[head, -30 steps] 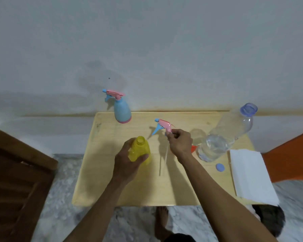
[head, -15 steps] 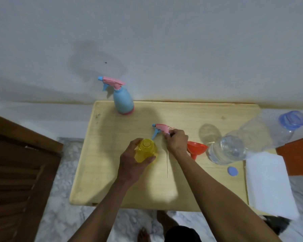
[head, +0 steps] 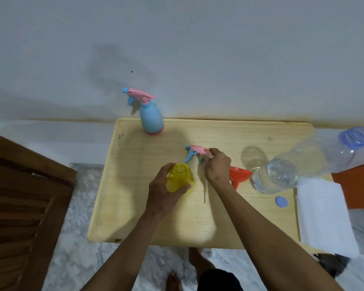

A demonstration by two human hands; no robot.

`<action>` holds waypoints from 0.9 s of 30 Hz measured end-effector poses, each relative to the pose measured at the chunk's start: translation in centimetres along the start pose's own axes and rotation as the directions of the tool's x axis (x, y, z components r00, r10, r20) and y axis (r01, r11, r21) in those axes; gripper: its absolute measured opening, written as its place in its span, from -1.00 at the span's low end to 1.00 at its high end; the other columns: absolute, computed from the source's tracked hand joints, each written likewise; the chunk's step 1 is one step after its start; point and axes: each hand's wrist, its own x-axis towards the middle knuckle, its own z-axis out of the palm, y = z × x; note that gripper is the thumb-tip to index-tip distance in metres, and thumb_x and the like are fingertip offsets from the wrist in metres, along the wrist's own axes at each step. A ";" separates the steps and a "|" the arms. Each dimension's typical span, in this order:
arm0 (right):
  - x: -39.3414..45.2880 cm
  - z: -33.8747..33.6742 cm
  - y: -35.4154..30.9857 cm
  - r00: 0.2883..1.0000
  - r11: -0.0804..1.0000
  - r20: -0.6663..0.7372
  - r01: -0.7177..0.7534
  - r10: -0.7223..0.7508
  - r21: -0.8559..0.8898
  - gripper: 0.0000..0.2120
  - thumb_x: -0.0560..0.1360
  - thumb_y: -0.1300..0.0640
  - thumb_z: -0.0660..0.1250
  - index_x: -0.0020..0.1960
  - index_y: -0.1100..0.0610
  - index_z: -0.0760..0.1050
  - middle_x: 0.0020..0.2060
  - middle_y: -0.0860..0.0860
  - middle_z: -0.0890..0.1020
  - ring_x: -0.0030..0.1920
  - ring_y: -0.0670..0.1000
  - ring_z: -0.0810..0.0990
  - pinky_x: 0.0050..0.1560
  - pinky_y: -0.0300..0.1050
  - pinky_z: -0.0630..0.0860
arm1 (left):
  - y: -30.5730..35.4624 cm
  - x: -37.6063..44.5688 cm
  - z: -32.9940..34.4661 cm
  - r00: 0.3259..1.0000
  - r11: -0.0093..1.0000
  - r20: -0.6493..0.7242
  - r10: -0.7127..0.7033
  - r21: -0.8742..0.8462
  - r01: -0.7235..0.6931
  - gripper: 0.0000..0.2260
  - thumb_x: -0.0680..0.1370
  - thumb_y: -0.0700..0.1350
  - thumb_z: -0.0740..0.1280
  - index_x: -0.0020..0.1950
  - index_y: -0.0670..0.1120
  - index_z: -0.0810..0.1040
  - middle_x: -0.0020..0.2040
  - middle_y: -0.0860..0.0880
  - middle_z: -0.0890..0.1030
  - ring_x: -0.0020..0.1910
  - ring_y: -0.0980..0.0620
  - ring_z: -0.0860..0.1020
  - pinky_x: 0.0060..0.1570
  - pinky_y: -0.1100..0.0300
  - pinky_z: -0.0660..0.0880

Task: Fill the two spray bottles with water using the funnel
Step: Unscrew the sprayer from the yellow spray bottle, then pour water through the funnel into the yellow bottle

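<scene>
A yellow spray bottle (head: 180, 177) stands open-topped near the middle of the wooden table (head: 135, 206), and my left hand (head: 164, 191) grips its side. My right hand (head: 218, 165) holds its pink and blue spray head (head: 194, 151) just to the right, low over the table, the dip tube (head: 206, 192) trailing toward me. An orange funnel (head: 239, 175) lies right of that hand. A blue spray bottle (head: 151, 117) with its head on stands at the table's far edge. A large clear water bottle (head: 282, 175), uncapped and partly filled, stands at the right.
A small blue cap (head: 281, 201) lies in front of the water bottle. A white folded cloth (head: 324, 215) overhangs the table's right front. A dark wooden door panel (head: 19, 206) is at the left, a white wall behind, marble floor and my feet below.
The spray head in my right hand has come down closer to the table. The camera has tilted, so the funnel beside my right hand now shows. My left hand stays on the yellow bottle.
</scene>
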 end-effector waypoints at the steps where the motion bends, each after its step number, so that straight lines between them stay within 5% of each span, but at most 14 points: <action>1: -0.7 -0.6 0.0 0.999 0.999 -0.043 0.034 -0.034 -0.004 -0.68 0.60 0.13 0.36 0.27 0.31 0.56 0.14 0.26 0.65 0.15 0.27 0.60 0.17 0.07 0.47 | 0.0 0.0 -0.1 1.000 1.000 -0.002 -0.002 -0.002 0.002 -0.40 0.26 0.11 0.61 0.25 0.16 0.47 0.11 0.20 0.62 0.11 0.21 0.57 0.14 0.06 0.58; 4: -3.0 -2.5 1.2 0.978 0.998 -0.202 0.058 -0.055 0.010 -0.61 0.61 0.13 0.36 0.37 0.28 0.49 0.29 0.26 0.52 0.26 0.26 0.53 0.30 0.15 0.47 | -0.1 -0.1 -0.1 1.000 1.000 -0.005 -0.011 -0.018 0.011 -0.40 0.25 0.09 0.60 0.24 0.16 0.49 0.08 0.20 0.63 0.05 0.22 0.58 0.11 0.05 0.58; 8: -6.3 -5.3 3.1 0.960 0.997 -0.270 -0.064 0.073 0.044 -0.48 0.60 0.12 0.37 0.49 0.25 0.35 0.40 0.29 0.35 0.40 0.23 0.33 0.30 -0.21 0.24 | -0.2 -0.2 0.1 1.000 0.999 -0.009 0.017 -0.041 -0.017 -0.38 0.23 0.17 0.56 0.25 0.14 0.48 0.09 0.22 0.62 0.05 0.15 0.60 0.12 -0.01 0.59; 11: -7.5 -5.7 4.3 0.960 0.989 -0.240 -0.140 0.147 0.046 -0.41 0.57 0.05 0.40 0.52 0.20 0.32 0.35 0.30 0.41 0.36 0.26 0.39 0.25 -0.07 0.33 | -0.2 -0.3 0.3 0.999 0.999 -0.006 0.035 -0.033 -0.035 -0.38 0.24 0.16 0.56 0.26 0.15 0.47 0.09 0.23 0.61 0.07 0.12 0.59 0.14 -0.03 0.58; 14: -6.8 -5.0 5.5 0.960 0.986 -0.223 -0.163 0.169 0.043 -0.38 0.56 -0.04 0.41 0.52 0.15 0.32 0.27 0.25 0.52 0.29 0.28 0.49 0.24 0.05 0.44 | -0.1 -0.3 0.4 1.000 0.999 -0.001 0.021 -0.032 -0.021 -0.39 0.26 0.05 0.61 0.26 0.16 0.47 0.07 0.30 0.58 0.03 0.33 0.54 0.14 0.01 0.58; 17: -5.8 -4.2 6.4 0.960 0.984 -0.213 -0.175 0.180 0.045 -0.46 0.56 -0.13 0.38 0.44 0.12 0.40 0.16 0.17 0.64 0.18 0.22 0.59 0.15 0.07 0.54 | 0.1 -0.3 0.4 1.000 1.000 0.005 0.007 -0.028 -0.006 -0.41 0.31 -0.08 0.65 0.25 0.15 0.47 0.05 0.32 0.56 0.00 0.49 0.49 0.10 0.14 0.55; 21: -5.1 -3.6 7.4 0.970 0.993 -0.215 -0.112 0.118 0.039 -0.68 0.57 -0.18 0.32 0.07 0.08 0.53 -0.04 0.07 0.67 -0.04 0.15 0.63 -0.08 0.04 0.57 | 0.3 -0.4 0.4 1.000 1.000 0.017 0.009 -0.024 -0.008 -0.41 0.33 -0.12 0.63 0.25 0.13 0.45 0.06 0.30 0.54 -0.01 0.53 0.48 0.00 0.35 0.48; 27: -5.2 -4.4 6.5 0.983 1.000 -0.185 0.008 -0.009 -0.010 -0.80 0.59 0.01 0.37 0.07 0.14 0.59 -0.11 0.09 0.67 -0.08 0.17 0.63 -0.14 -0.04 0.47 | 0.2 -0.4 0.5 1.000 1.000 0.014 0.004 -0.015 -0.004 -0.40 0.33 -0.09 0.63 0.29 0.11 0.46 0.08 0.30 0.54 0.03 0.49 0.48 0.04 0.30 0.50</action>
